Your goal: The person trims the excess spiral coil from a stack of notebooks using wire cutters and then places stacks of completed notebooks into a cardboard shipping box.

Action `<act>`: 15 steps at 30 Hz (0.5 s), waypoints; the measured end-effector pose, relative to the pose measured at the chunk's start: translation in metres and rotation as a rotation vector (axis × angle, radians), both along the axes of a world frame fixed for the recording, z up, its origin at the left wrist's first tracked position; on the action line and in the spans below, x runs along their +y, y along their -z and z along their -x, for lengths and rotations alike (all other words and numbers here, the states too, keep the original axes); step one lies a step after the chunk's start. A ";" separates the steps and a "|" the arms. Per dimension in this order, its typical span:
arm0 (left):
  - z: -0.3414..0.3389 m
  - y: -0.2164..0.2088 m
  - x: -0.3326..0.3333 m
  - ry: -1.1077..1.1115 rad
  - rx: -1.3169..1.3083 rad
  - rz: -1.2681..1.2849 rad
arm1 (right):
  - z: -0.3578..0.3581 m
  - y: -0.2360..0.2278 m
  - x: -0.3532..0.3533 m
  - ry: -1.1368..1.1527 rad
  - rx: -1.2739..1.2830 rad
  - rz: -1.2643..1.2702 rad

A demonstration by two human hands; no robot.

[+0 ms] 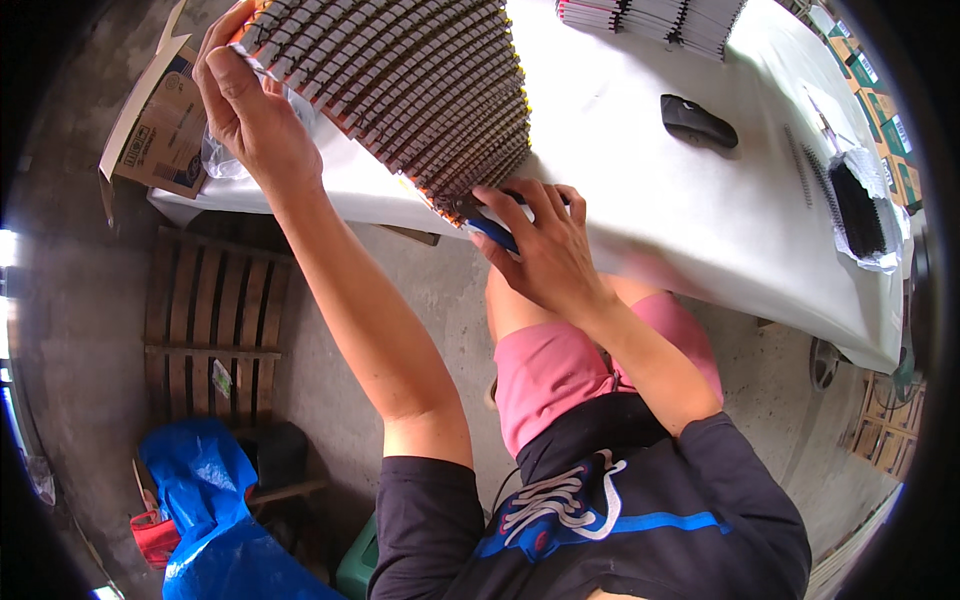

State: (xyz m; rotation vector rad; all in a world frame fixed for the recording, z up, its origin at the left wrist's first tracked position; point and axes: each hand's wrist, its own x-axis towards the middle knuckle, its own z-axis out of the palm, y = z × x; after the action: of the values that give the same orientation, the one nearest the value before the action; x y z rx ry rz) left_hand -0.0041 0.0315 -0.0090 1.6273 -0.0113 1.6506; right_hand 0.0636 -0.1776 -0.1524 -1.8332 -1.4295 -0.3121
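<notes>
A large stack of spiral-bound booklets [410, 80], their dark coils lined up in rows, lies at the near edge of the white-covered table. My left hand [255, 125] grips the far left end of the stack, thumb on the near side and the other fingers mostly hidden behind. At the stack's near right corner, my right hand [550, 245] is closed around blue-handled pliers [493, 231]. The pliers' jaws meet the coil ends there; whether they pinch a coil is too small to tell.
Another bound stack [655, 18] sits farther back on the table [610, 130]. A black rounded object [698, 121] and a plastic-wrapped bundle of black coils [862, 205] lie to the right. An open cardboard box [160, 125] stands left; wooden pallets [215, 320] and a blue tarp [205, 500] are below.
</notes>
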 end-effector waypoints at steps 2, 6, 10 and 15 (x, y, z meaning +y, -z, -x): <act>0.000 -0.001 -0.002 0.009 0.000 0.003 | 0.001 0.000 0.003 0.006 -0.018 0.002; 0.002 0.001 0.000 0.010 -0.023 -0.002 | 0.003 -0.005 0.006 -0.016 -0.016 0.064; -0.002 0.000 -0.006 0.001 -0.013 -0.007 | 0.000 0.000 0.010 -0.213 0.408 -0.039; 0.000 -0.001 0.002 0.031 -0.045 0.007 | -0.015 -0.029 0.007 -0.407 1.236 0.332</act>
State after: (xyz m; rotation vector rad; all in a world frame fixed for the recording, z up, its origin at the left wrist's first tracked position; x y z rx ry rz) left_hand -0.0041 0.0332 -0.0082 1.5762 -0.0534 1.6617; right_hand 0.0787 -0.1703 -0.1230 -1.3988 -0.8866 1.1333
